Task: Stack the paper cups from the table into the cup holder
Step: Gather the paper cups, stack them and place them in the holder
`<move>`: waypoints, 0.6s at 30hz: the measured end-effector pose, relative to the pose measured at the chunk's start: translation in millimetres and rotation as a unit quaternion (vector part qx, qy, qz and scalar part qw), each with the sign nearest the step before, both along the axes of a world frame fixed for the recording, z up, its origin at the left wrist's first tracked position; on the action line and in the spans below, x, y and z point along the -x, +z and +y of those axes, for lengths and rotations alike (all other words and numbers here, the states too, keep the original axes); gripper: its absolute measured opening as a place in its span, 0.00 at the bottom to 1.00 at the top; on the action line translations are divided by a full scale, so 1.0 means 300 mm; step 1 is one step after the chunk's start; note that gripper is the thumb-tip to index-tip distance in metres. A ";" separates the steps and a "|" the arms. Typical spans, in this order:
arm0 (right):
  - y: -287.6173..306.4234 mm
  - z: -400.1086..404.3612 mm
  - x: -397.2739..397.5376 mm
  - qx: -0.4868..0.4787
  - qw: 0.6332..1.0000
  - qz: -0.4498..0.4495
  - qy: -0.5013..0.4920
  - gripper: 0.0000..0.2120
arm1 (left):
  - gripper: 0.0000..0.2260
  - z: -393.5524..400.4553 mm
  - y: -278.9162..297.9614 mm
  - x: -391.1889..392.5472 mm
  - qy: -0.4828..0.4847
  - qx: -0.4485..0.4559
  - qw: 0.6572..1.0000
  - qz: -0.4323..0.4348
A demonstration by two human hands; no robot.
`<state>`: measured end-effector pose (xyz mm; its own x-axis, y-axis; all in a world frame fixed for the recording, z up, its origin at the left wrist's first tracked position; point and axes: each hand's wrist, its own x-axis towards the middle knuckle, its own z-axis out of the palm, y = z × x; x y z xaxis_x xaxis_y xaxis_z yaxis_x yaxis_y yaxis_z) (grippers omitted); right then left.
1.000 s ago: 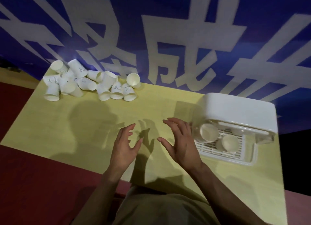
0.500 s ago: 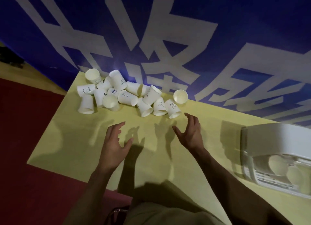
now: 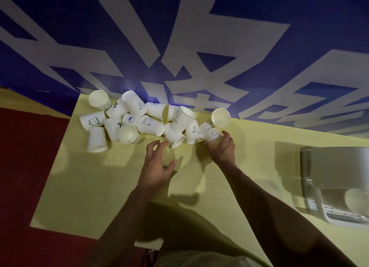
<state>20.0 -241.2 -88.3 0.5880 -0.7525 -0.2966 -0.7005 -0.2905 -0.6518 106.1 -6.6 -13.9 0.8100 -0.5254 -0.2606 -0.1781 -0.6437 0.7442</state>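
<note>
Fourteen white paper cups could be counted in a loose pile (image 3: 143, 118) at the far edge of the yellow table (image 3: 95, 186), though a few overlapped enough that the tally was uncertain. Two bare hands were in view, and one white cup holder (image 3: 335, 178) sat at the table's 3 o'clock side, well apart from the pile, with one pale cup bottom visible in its lower opening.

The right hand (image 3: 222, 149) was curled around the HELLO cup (image 3: 212, 133), which lay tilted at the pile's 3 o'clock end; fingers and thumb wrapped its rim end, and the cup sat at the hand's 11 o'clock. Whether it had left the table could not be told. The left hand (image 3: 157, 164) hovered spread wide and empty over the table, with the nearest tipped cup (image 3: 175, 135) just beyond its fingertips at 1 o'clock.

The cups were plain white with small dark prints: a bear with "Beer", smiley faces, "Hi", "HELLO". Most lay on their sides; one stood mouth down at the pile's 8 o'clock corner (image 3: 96, 139), and an open-mouthed cup (image 3: 220, 117) sat at 12 o'clock of the right hand.
</note>
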 end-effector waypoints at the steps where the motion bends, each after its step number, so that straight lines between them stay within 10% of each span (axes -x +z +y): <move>1: -0.006 0.001 -0.003 -0.004 1.000 0.005 -0.004 0.37 | 0.27 -0.013 -0.013 -0.013 -0.005 -0.002 1.000 0.004; 18: 0.069 0.005 0.206 0.009 0.998 -0.064 0.022 0.33 | 0.29 -0.202 -0.180 -0.073 -0.018 -0.060 0.998 0.025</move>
